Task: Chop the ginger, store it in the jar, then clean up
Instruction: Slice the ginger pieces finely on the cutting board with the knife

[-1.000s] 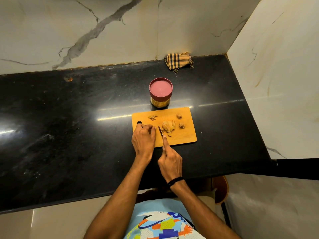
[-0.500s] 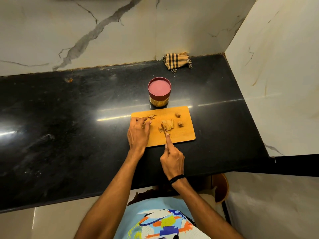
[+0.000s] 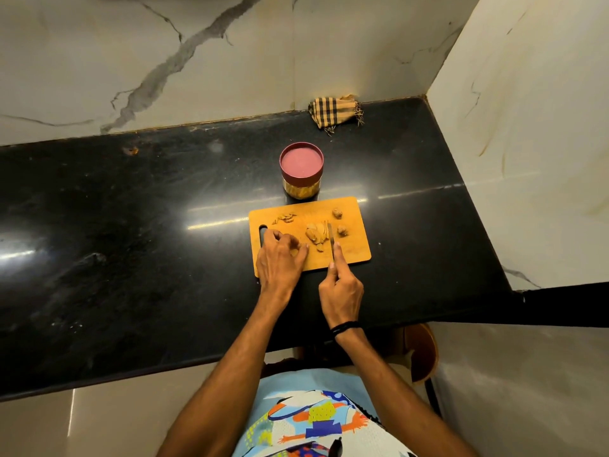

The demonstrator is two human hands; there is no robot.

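An orange cutting board (image 3: 354,255) lies on the black counter (image 3: 131,242). On it are a pile of ginger slices (image 3: 314,238), some peel scraps (image 3: 283,218) and two ginger chunks (image 3: 337,213). My right hand (image 3: 341,288) grips a small knife (image 3: 330,235), index finger along its spine, blade at the right side of the slices. My left hand (image 3: 280,260) rests on the board's left part, fingers curled round a small ginger piece that is mostly hidden. A jar (image 3: 301,189) with a maroon lid, closed, stands just behind the board.
A checked cloth (image 3: 334,110) lies crumpled at the back of the counter by the marble wall. A second marble wall closes off the counter's right end. A brown rounded object (image 3: 423,354) shows below the counter's front edge.
My left hand reached up toward the peel scraps, then drew back down to the board's left part. The knife moved from the left of the slices to their right side.
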